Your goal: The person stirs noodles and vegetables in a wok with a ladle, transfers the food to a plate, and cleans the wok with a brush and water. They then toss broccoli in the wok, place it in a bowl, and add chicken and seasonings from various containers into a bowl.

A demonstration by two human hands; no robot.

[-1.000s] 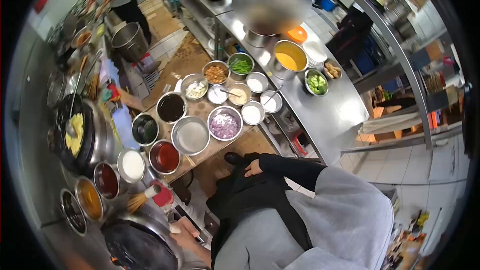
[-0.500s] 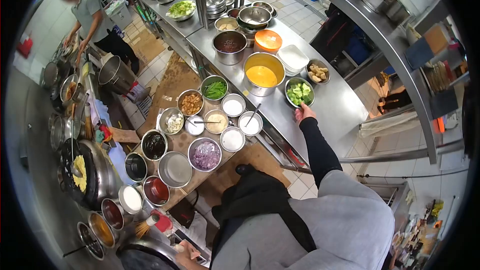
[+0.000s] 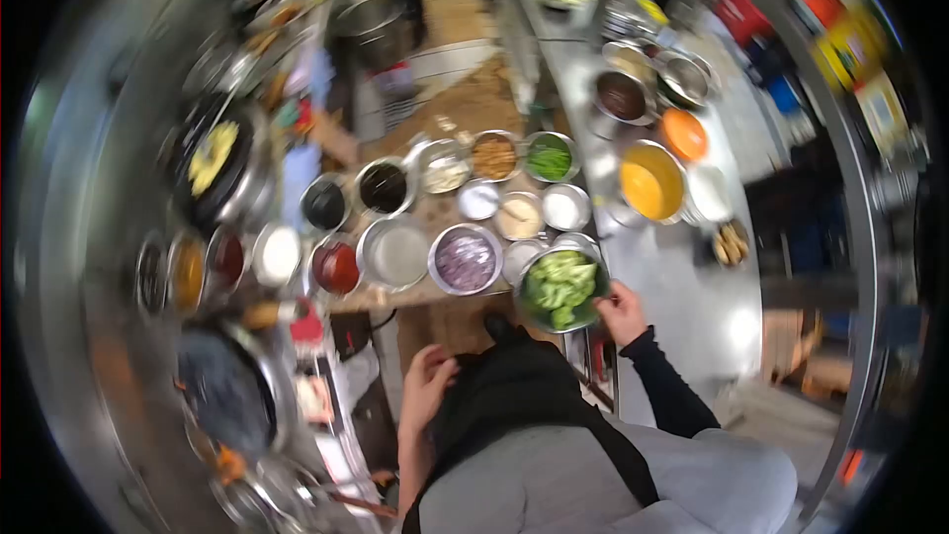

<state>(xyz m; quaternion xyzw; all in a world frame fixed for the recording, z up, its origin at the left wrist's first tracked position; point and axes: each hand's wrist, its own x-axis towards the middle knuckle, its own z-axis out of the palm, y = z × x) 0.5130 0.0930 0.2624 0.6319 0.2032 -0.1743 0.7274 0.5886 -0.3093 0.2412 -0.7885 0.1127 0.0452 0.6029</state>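
My right hand (image 3: 623, 313) is closed on the rim of a metal bowl of green vegetables (image 3: 561, 285), held near the front right of the ingredient table. The bowl partly covers two small containers behind it. Just left of it sits a bowl of chopped purple onion (image 3: 466, 259). My left hand (image 3: 432, 373) hovers in front of my apron, fingers loosely curled and slightly blurred, touching no bowl; nothing shows in it.
More bowls fill the table, among them red sauce (image 3: 337, 268) and green beans (image 3: 551, 156). On the right counter stands a pot of yellow liquid (image 3: 651, 181). At left are a wok with egg (image 3: 213, 157) and a dark wok (image 3: 225, 388). A person stands at the back.
The green vegetable bowl has left the right counter in my right hand and moved toward my body. My left hand has come from the lower left to my front. The view has turned left.
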